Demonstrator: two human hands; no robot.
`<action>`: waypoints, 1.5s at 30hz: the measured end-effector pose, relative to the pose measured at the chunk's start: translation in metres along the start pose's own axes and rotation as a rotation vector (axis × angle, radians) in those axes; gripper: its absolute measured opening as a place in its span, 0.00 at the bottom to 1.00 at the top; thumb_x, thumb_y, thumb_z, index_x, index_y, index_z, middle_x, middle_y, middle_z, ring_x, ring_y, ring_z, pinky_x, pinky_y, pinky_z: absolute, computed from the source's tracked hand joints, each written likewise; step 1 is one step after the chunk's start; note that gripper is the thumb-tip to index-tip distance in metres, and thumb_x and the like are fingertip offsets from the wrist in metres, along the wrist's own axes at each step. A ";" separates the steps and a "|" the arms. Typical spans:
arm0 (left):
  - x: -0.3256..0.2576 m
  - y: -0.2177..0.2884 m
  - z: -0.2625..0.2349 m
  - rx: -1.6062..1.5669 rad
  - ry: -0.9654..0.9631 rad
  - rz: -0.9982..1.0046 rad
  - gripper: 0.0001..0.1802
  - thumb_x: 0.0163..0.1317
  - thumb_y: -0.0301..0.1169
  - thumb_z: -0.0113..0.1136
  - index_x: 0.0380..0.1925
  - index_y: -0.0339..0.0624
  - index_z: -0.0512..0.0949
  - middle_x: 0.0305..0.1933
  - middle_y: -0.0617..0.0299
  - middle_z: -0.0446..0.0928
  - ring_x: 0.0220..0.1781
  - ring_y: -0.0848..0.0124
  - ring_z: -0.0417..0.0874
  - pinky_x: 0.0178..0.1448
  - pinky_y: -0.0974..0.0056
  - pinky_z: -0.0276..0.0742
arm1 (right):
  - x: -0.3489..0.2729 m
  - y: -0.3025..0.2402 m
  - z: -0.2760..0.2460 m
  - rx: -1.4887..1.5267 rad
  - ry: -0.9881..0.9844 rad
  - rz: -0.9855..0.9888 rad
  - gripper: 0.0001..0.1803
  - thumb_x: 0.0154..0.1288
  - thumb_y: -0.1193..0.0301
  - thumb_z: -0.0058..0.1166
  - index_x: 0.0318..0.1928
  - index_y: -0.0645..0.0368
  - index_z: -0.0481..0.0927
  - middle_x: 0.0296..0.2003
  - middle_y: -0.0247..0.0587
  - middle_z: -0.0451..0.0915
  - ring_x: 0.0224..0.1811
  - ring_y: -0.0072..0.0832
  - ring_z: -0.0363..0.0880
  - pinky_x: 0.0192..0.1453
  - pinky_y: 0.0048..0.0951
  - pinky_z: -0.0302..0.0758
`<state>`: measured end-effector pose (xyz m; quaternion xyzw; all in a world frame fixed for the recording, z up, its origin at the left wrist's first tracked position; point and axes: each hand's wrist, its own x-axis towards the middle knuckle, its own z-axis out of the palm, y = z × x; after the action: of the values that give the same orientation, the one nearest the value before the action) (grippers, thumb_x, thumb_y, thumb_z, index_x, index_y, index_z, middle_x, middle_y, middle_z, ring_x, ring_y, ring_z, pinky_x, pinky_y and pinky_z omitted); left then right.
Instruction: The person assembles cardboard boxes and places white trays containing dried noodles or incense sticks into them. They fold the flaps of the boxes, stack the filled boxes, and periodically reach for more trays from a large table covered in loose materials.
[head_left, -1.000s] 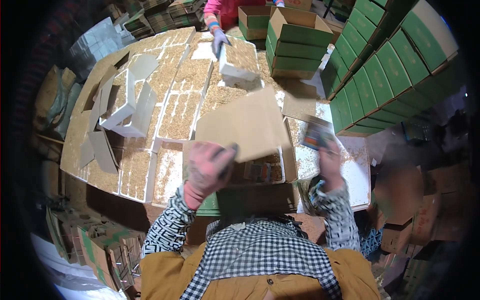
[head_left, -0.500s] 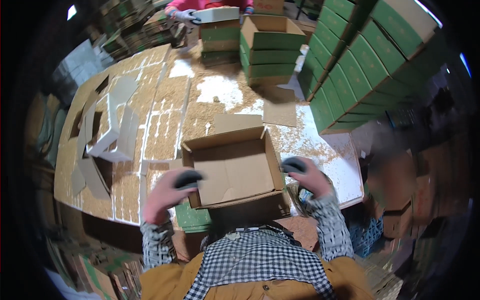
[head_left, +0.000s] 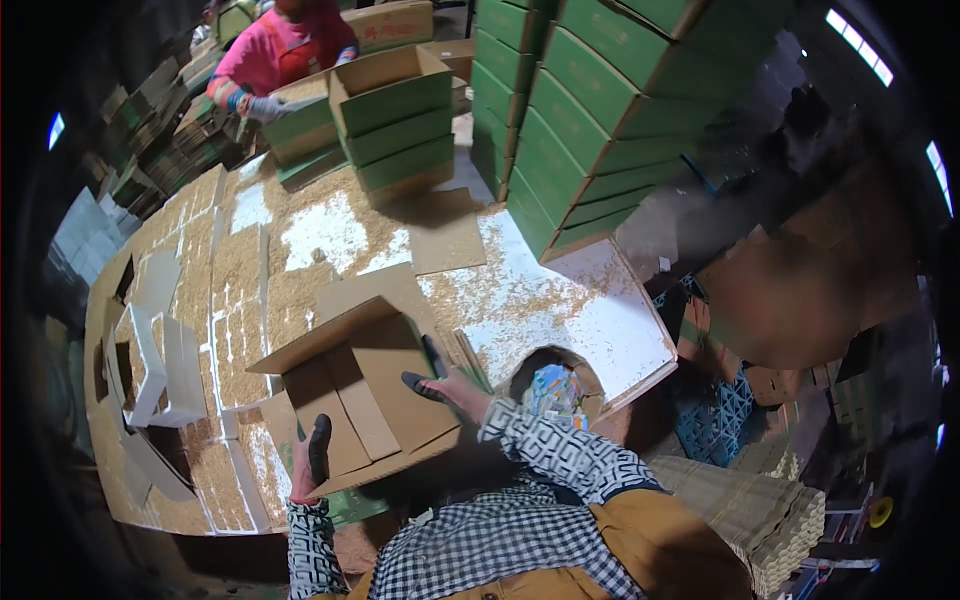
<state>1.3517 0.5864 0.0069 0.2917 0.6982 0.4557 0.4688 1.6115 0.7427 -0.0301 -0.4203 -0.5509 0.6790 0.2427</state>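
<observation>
An open brown cardboard box (head_left: pixel 400 385) is in front of me, tilted, with one flap (head_left: pixel 320 338) standing up along its far side. Bottom panels with a seam show inside it. My right hand (head_left: pixel 455 390), with dark-covered fingertips, grips the right wall, thumb inside and fingers outside. At the near left corner my left hand (head_left: pixel 304 460) is closed on the other wall, its dark thumb upright; its remaining fingers are mostly hidden. Under the box a green cardboard piece (head_left: pixel 352 505) peeks out.
Wood shavings and white panels cover the table (head_left: pixel 640 345). Green boxes (head_left: pixel 590 130) stand in tall stacks at the back right. A person in pink (head_left: pixel 280 55) handles a box across the table. Packets lie in a round opening (head_left: pixel 555 395); folded white board (head_left: pixel 165 370) is left.
My view has turned right. Both hands have closed on box walls, having been beside the box earlier. The box now tilts, with a flap raised and the bottom seam showing.
</observation>
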 end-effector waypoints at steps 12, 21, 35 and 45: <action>0.013 -0.017 0.117 1.186 0.338 0.095 0.50 0.46 0.46 0.69 0.68 0.46 0.55 0.70 0.40 0.52 0.70 0.39 0.50 0.72 0.42 0.42 | -0.163 0.011 -0.458 -0.895 1.004 0.066 0.21 0.64 0.62 0.53 0.52 0.63 0.75 0.48 0.46 0.78 0.49 0.31 0.77 0.56 0.38 0.72; 0.002 -0.053 0.081 1.224 0.216 0.095 0.49 0.49 0.43 0.68 0.69 0.47 0.53 0.72 0.40 0.48 0.72 0.42 0.49 0.72 0.45 0.46 | -0.045 0.098 -0.506 -0.799 0.912 0.314 0.21 0.67 0.64 0.51 0.53 0.67 0.74 0.45 0.53 0.78 0.46 0.38 0.78 0.51 0.37 0.73; 0.003 -0.108 -0.084 0.887 0.550 0.090 0.47 0.50 0.40 0.67 0.67 0.36 0.55 0.70 0.41 0.53 0.71 0.47 0.52 0.74 0.50 0.46 | -0.042 0.002 0.037 -1.259 0.284 -0.132 0.34 0.61 0.55 0.54 0.62 0.64 0.64 0.58 0.60 0.65 0.59 0.46 0.67 0.63 0.41 0.66; -0.003 -0.088 -0.065 0.859 0.600 0.263 0.43 0.52 0.41 0.66 0.65 0.39 0.59 0.66 0.43 0.59 0.69 0.47 0.56 0.72 0.47 0.49 | -0.101 -0.021 -0.063 -0.118 0.583 -0.257 0.24 0.63 0.72 0.54 0.60 0.62 0.70 0.52 0.40 0.77 0.54 0.28 0.74 0.60 0.25 0.69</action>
<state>1.2945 0.5236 -0.0624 0.3991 0.8825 0.2474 0.0262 1.7151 0.7028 0.0179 -0.5375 -0.5452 0.4608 0.4489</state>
